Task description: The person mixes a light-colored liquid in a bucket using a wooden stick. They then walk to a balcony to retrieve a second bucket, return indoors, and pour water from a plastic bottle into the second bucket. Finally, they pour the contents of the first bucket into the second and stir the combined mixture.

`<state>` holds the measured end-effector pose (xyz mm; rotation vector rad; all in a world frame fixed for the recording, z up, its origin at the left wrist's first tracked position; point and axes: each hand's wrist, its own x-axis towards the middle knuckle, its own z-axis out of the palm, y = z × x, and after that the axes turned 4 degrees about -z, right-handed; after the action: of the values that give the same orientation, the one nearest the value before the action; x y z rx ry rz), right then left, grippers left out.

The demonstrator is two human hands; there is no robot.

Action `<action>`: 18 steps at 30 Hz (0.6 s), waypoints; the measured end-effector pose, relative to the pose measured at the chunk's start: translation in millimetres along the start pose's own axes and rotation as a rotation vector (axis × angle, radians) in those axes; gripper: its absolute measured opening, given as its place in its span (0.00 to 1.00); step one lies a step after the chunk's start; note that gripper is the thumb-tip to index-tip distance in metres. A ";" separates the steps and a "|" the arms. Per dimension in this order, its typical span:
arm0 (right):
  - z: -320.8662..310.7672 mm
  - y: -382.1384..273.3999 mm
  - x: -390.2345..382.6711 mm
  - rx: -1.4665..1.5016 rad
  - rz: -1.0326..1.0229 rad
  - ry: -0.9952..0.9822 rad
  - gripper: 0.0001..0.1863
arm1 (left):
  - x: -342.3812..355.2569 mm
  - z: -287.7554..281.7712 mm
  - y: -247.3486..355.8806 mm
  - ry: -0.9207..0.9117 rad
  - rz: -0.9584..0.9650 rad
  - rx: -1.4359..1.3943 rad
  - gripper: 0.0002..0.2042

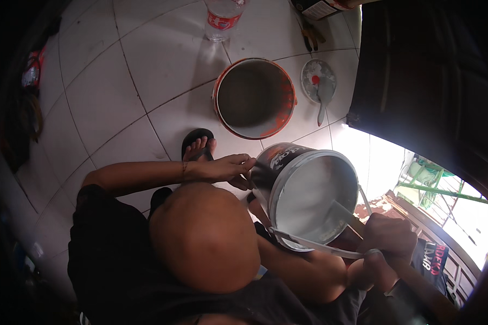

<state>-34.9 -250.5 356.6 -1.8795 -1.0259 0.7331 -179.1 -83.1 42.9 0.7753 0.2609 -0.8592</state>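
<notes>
White floor tiles lie underneath. Left hand grips the rim of a tilted paint bucket; right hand is closed on a stick inside it. Beyond the bucket stands an empty orange pail.

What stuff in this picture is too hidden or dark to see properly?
All in the head view:
- Plastic bottle: its top is cut off by the upper edge.
- Stirring stick: its lower end is sunk under the paint in the grey bucket.
- Two hands by the bucket's handle: dim and overlapping, so whose they are is unclear.
- Red thing at the left rim: lost in shadow and blur.
</notes>
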 end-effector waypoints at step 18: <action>20.1 26.8 29.2 -0.085 0.023 0.068 0.06 | 48.8 -14.4 -42.2 0.053 0.119 -0.116 0.28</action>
<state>-26.6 -225.3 321.0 -1.9784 -1.0086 0.6432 -178.6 -118.4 -13.0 0.6992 0.3059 -0.7063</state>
